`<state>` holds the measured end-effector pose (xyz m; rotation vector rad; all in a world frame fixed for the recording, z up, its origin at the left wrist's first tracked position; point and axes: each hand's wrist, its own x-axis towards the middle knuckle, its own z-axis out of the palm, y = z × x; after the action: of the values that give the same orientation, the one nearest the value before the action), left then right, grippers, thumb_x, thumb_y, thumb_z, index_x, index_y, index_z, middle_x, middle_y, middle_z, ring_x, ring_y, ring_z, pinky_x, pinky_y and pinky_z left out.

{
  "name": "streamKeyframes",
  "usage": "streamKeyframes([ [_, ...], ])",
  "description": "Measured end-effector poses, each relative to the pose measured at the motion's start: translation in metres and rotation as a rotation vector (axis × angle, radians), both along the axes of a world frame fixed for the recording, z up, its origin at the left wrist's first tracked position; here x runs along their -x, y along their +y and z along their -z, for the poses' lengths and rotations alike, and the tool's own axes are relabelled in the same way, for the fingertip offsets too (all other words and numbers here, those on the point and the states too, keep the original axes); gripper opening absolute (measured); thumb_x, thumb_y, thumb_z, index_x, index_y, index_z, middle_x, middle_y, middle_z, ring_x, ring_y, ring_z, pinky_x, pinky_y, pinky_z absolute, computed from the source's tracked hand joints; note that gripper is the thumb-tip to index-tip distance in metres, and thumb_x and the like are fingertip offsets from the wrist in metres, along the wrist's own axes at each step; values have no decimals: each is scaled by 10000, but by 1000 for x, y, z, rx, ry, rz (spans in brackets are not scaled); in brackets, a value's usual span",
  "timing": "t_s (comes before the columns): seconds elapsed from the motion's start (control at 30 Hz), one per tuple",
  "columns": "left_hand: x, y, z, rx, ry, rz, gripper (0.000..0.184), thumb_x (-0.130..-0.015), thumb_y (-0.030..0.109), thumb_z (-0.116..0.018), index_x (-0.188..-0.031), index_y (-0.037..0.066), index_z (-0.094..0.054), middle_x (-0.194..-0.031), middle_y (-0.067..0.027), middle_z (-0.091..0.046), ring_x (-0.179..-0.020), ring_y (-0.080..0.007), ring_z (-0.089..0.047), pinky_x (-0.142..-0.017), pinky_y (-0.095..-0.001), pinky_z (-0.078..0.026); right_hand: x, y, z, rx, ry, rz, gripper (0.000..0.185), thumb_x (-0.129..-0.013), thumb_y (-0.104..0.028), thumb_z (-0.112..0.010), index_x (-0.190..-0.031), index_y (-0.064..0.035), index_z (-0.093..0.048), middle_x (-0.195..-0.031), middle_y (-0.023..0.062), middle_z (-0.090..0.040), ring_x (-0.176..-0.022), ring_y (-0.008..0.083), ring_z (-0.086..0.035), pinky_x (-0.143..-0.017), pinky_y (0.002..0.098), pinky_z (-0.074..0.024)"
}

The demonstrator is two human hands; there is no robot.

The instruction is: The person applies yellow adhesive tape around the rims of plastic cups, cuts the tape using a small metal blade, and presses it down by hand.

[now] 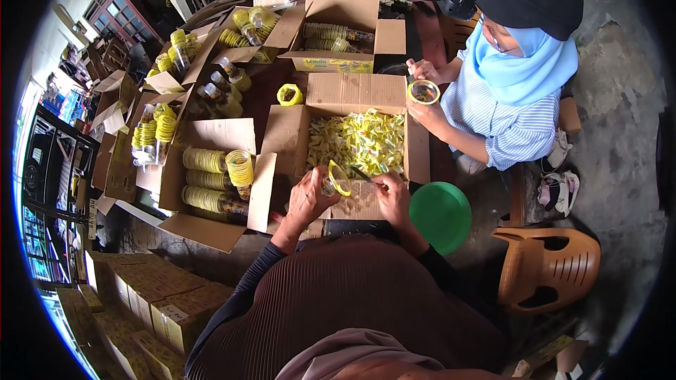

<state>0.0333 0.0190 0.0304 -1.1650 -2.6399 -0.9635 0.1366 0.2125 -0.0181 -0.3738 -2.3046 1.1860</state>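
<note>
The clear cup (pixel 339 179) is above the near edge of the scrap box (pixel 287 137), held in the left hand (pixel 308 200). The fingers close around its side and leave the yellow rim uncovered; it tips towards the other hand, probably so that the rim can be reached. The right hand (pixel 391 198) pinches a slim dark tool (pixel 360 172) in a narrow grip, its end pointing at the rim. It looks like a small blade, though it is too small here to be sure, and I cannot tell whether it touches the cup.

Below, yellow scraps (pixel 359 142) fill the box between its open flaps, a position that seems chosen to catch whatever falls from the rim.

Just beyond the far left corner stands a yellow-topped tub (pixel 289 95), upright and within reach. Across the box's right side, a co-worker (pixel 517 70) holds a similar cup (pixel 424 91) near the same scraps, so both seem to share the box. To the left, stacked cups (pixel 205 160) lie in rows on their sides in an open carton (pixel 218 130), likely to save room. A green basin (pixel 441 218) sits beside the right forearm, near an orange-brown chair (pixel 549 267).
</note>
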Motion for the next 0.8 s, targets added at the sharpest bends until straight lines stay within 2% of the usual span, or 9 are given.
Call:
streamKeyframes([
  [0.17,1,-2,2,39,-87,-25,628,-665,241,-822,-1153,54,-473,-952,-125,-650,-905,-290,-649,-723,-388,-534,-3,-5,-14,86,37,-140,128,-794,-24,-699,-904,-69,-649,-812,82,-576,-674,217,-604,-588,316,-475],
  [0.23,0,-1,5,35,-85,-12,640,-660,239,-827,-1158,52,-470,-952,-130,-648,-903,-292,-649,-719,-387,-533,-2,-7,-9,28,33,-121,128,-794,-26,-700,-905,-68,-651,-816,83,-579,-680,220,-604,-595,320,-478],
  [0.4,9,-7,30,-22,-183,-40,672,-675,253,-837,-1179,23,-457,-982,-161,-644,-939,-326,-641,-761,-390,-528,6,11,23,39,-52,-13,129,-790,-29,-698,-909,-69,-669,-826,96,-599,-716,232,-638,-627,338,-492],
  [0.47,17,-12,52,-228,-172,26,704,-704,269,-837,-1204,-8,-426,-1034,-187,-640,-979,-356,-630,-823,-397,-513,7,14,38,21,-79,-21,136,-783,-42,-712,-912,-66,-673,-837,99,-605,-715,237,-646,-636,341,-498],
  [0.5,16,-13,47,-218,-299,46,711,-733,249,-828,-1220,-30,-392,-1097,-200,-629,-1031,-357,-618,-878,-407,-492,4,13,45,22,-110,-65,136,-783,-52,-718,-912,-65,-675,-840,98,-607,-712,239,-646,-643,343,-499],
  [0.6,11,-13,30,-274,-350,85,710,-737,217,-826,-1229,-27,-376,-1132,-200,-616,-1058,-338,-611,-884,-402,-488,6,13,79,72,-129,-164,170,-764,-74,-745,-908,-67,-656,-855,95,-611,-742,254,-642,-657,363,-501],
  [0.67,10,-13,29,-286,-325,108,701,-741,207,-822,-1230,-27,-377,-1134,-197,-614,-1070,-333,-606,-888,-400,-486,7,5,76,-67,-216,-65,253,-728,-102,-786,-895,-54,-602,-833,83,-608,-741,268,-630,-651,370,-496],
  [0.73,8,-15,28,-302,-297,134,691,-745,196,-817,-1231,-26,-379,-1136,-193,-612,-1082,-329,-601,-893,-399,-483,9,4,67,-39,-207,-49,286,-705,-122,-794,-867,-64,-565,-829,80,-604,-760,299,-610,-661,395,-481],
  [0.8,7,-15,29,-274,-335,90,688,-735,190,-822,-1228,-19,-390,-1109,-184,-615,-1068,-335,-602,-888,-400,-485,8,5,54,-463,-213,6,248,-724,-117,-779,-846,-68,-569,-829,81,-603,-765,305,-600,-682,400,-474],
])
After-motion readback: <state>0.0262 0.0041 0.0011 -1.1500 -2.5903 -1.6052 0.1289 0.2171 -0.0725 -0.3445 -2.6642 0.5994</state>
